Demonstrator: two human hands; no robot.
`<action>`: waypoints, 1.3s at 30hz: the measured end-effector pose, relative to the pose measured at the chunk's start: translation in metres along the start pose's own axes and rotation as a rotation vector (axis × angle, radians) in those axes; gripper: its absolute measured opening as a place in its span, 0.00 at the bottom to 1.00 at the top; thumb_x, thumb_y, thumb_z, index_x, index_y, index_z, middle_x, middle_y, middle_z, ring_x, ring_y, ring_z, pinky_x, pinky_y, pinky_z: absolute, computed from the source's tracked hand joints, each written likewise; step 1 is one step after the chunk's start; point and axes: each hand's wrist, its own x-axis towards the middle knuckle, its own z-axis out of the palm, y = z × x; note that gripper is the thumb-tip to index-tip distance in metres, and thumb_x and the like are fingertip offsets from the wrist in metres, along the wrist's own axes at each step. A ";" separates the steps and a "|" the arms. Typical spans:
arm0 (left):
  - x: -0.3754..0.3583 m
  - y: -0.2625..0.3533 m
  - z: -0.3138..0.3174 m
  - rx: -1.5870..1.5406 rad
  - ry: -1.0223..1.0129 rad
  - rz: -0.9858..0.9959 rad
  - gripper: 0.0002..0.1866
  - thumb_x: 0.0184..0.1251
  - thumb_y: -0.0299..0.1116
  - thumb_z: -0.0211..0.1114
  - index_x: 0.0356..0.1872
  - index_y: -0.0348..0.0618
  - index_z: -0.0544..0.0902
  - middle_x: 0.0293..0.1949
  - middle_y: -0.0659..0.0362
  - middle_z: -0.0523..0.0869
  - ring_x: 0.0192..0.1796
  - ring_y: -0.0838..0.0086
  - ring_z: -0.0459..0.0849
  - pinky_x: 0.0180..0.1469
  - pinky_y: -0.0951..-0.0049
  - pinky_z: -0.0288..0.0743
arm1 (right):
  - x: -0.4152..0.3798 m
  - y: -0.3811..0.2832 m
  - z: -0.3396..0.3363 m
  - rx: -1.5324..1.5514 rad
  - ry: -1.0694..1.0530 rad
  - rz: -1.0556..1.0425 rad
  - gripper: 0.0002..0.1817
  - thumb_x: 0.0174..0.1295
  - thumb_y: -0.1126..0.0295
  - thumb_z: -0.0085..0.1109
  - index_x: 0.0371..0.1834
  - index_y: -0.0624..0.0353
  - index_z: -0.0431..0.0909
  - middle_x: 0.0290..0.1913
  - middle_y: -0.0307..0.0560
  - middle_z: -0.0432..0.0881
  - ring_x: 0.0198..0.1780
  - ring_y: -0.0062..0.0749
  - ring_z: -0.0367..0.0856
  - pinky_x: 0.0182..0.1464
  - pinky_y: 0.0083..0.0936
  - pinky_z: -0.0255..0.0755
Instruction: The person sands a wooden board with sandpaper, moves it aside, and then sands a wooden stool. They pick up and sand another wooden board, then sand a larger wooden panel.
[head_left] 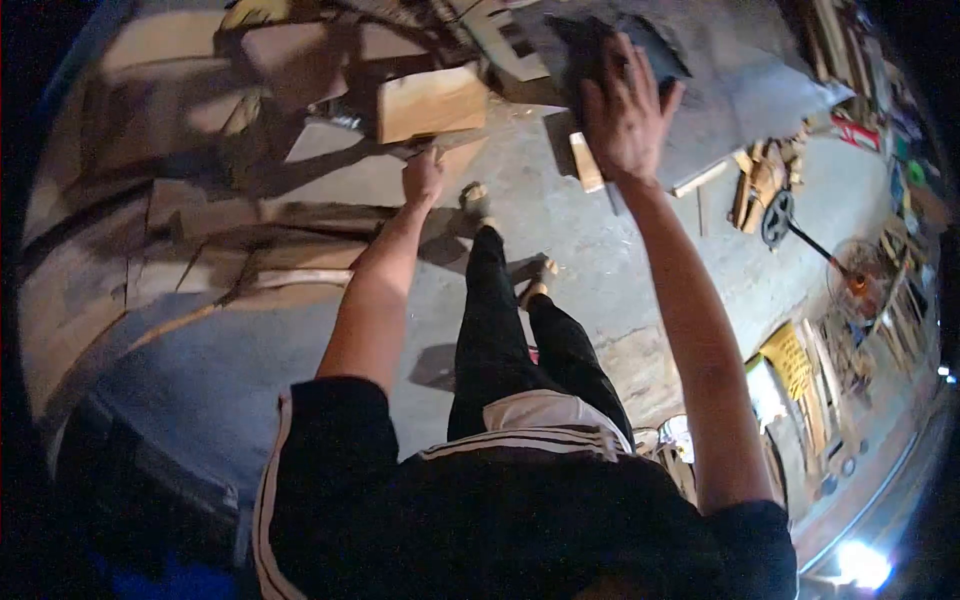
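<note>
My left hand (pixel 424 178) is closed at the lower edge of a light wooden block (pixel 432 104); its fingers are curled, and what they grip is too small to make out. My right hand (pixel 630 115) lies spread, palm down, on a dark flat sheet (pixel 660 55) at the upper middle. A short pale wood strip (pixel 586 162) sits just left of my right wrist. Beside the wooden block is a grey flat piece (pixel 325 140) with a small metal part near it.
Wood pieces (pixel 765 185) and a black wheel (pixel 777 220) lie on the floor at the right. A fan (pixel 858 283) stands farther right. A yellow bag (pixel 788 360) and boards line the lower right. Long planks (pixel 200 265) cover the left.
</note>
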 end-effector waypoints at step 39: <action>-0.085 0.064 0.091 -0.309 -0.611 0.004 0.13 0.63 0.31 0.58 0.45 0.36 0.83 0.43 0.39 0.86 0.49 0.48 0.85 0.50 0.49 0.78 | 0.000 -0.001 0.006 -0.030 0.012 -0.076 0.26 0.76 0.49 0.39 0.72 0.41 0.70 0.79 0.31 0.59 0.79 0.33 0.54 0.74 0.69 0.35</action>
